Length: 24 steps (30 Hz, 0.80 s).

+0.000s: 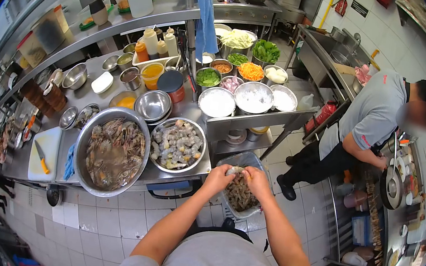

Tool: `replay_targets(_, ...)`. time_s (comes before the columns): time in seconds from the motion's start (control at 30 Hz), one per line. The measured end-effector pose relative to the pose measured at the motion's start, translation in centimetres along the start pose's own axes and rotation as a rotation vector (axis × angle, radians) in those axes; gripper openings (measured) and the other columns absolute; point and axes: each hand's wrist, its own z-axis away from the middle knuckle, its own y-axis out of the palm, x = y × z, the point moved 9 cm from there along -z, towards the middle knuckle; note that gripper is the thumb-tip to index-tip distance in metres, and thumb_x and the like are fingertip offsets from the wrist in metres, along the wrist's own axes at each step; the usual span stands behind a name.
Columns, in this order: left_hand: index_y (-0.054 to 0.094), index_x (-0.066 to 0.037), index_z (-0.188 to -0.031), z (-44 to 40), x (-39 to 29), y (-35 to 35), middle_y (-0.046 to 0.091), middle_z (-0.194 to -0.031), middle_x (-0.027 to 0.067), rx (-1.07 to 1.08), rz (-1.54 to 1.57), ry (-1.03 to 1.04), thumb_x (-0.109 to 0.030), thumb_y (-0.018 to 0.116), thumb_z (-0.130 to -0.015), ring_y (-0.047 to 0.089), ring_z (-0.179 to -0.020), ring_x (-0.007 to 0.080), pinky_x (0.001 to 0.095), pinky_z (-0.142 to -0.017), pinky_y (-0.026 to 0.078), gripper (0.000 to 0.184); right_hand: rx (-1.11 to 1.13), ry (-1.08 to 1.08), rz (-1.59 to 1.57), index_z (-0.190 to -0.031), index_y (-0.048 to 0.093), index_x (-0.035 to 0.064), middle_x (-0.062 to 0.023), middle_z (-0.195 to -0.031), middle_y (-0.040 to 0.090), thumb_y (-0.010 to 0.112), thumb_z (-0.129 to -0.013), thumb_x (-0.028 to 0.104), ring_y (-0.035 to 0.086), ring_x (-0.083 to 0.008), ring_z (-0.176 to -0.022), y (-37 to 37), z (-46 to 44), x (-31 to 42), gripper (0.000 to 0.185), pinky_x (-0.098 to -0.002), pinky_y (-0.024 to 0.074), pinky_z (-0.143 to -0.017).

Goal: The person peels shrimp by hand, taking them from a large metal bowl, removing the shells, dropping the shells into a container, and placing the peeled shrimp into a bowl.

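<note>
Both my hands are closed on one shrimp, pinched between the fingertips. My left hand grips one end and my right hand the other. Directly below them stands a clear plastic bin with a heap of brownish shrimp shells and heads in it. To the left, a steel bowl holds peeled grey shrimp. Beside that, a larger steel basin contains whole shrimp in murky water.
A knife lies on a white cutting board at the left. Bowls of chopped vegetables and white powder line the counter ahead. A co-worker stands at the right, holding a pan. Shelving overhangs the left counter.
</note>
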Motion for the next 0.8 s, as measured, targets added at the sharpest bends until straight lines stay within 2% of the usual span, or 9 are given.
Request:
replay_targets(0.1,0.064,0.003,-0.112,0.2,-0.1,-0.1,0.071,-0.078,0.0137,-0.089,-0.126,0.038,-0.018,0.069,-0.083,0.068,-0.069,0.0205,0.0336,-0.067,0.051,0.035,-0.165,-0.014,0.081,-0.088,0.065,0.0032,-0.0187,-0.088,0.067,0.058,-0.092,0.017,0.063,-0.0422,-0.082,0.4,0.0,-0.5,0.016,-0.0484,0.0500,-0.073)
replay_targets(0.17,0.067,-0.001,-0.111,0.3,-0.2,-0.1,0.069,-0.097,0.0240,-0.077,-0.115,-0.061,-0.021,0.069,-0.081,0.066,-0.094,0.0400,0.0449,-0.083,0.052,0.036,-0.157,0.056,0.120,-0.088,0.065,0.0031,-0.0193,-0.089,0.067,0.058,-0.092,0.019,0.063,-0.0422,-0.083,1.2,-0.2,-1.4,0.017,-0.0495,0.0499,-0.073)
replay_targets(0.3,0.066,-0.001,-0.112,0.3,0.3,0.1,0.069,-0.094,0.0236,-0.077,-0.122,-0.111,-0.021,0.070,-0.080,0.068,-0.089,0.0367,0.0428,-0.081,0.053,0.038,-0.177,0.180,0.192,-0.088,0.065,0.0031,-0.0209,-0.090,0.067,0.059,-0.092,0.022,0.063,-0.0430,-0.085,2.1,-0.2,-3.0,0.020,-0.0515,0.0497,-0.074)
replay_targets(0.4,0.063,0.003,-0.115,1.7,1.4,-0.8,0.071,-0.082,0.0132,0.020,-0.111,-0.262,-0.015,0.067,-0.085,0.070,-0.074,0.0224,0.0334,-0.070,0.054,0.036,-0.133,0.420,0.243,-0.092,0.067,0.0029,-0.0202,-0.090,0.067,0.062,-0.090,0.025,0.063,-0.0416,-0.085,0.4,0.1,-9.1,0.023,-0.0492,0.0492,-0.074)
replay_targets(0.47,0.060,0.000,-0.119,2.9,3.4,1.0,0.071,-0.096,0.0112,0.147,0.497,-0.344,-0.013,0.064,-0.090,0.070,-0.081,0.0204,0.0303,-0.072,0.056,0.032,-0.043,0.374,0.167,-0.097,0.068,0.0030,-0.0219,-0.092,0.067,0.064,-0.089,0.023,0.064,-0.0417,-0.087,-0.6,0.0,-10.6,0.022,-0.0475,0.0498,-0.076)
replay_targets(0.57,0.057,-0.004,-0.121,4.4,3.4,1.0,0.067,-0.108,0.0104,0.226,0.889,-0.401,-0.012,0.061,-0.095,0.068,-0.089,0.0200,0.0295,-0.077,0.058,0.028,0.020,0.302,0.065,-0.110,0.067,0.0044,-0.0230,-0.097,0.068,0.066,-0.086,0.018,0.065,-0.0399,-0.092,0.2,0.3,-14.1,0.028,-0.0446,0.0506,-0.080)
replay_targets(0.63,0.055,-0.004,-0.120,5.2,3.2,0.2,0.066,-0.111,0.0119,0.215,0.966,-0.412,-0.013,0.062,-0.095,0.068,-0.094,0.0207,0.0314,-0.080,0.058,0.027,0.062,0.227,-0.010,-0.118,0.065,0.0054,-0.0234,-0.099,0.068,0.067,-0.084,0.014,0.066,-0.0388,-0.094,1.3,1.1,-14.2,0.036,-0.0431,0.0511,-0.083)
replay_targets(0.7,0.053,-0.004,-0.122,5.7,2.8,-1.2,0.065,-0.113,0.0135,0.145,1.133,-0.394,-0.011,0.059,-0.096,0.067,-0.098,0.0228,0.0331,-0.083,0.058,0.028,0.133,0.323,0.081,-0.132,0.057,0.0073,-0.0212,-0.121,0.064,0.062,-0.082,0.011,0.059,-0.0363,-0.115,2.3,2.5,-14.7,0.051,-0.0415,0.0459,-0.097)
replay_targets(0.8,0.050,-0.003,-0.126,6.6,3.0,-3.5,0.064,-0.116,0.0145,0.098,1.168,-0.357,-0.008,0.056,-0.096,0.067,-0.101,0.0244,0.0345,-0.086,0.057,0.031,0.077,0.411,0.011,-0.129,0.058,0.0080,-0.0205,-0.117,0.065,0.060,-0.076,0.001,0.062,-0.0342,-0.108,2.1,3.6,-13.5,0.054,-0.0408,0.0487,-0.092)
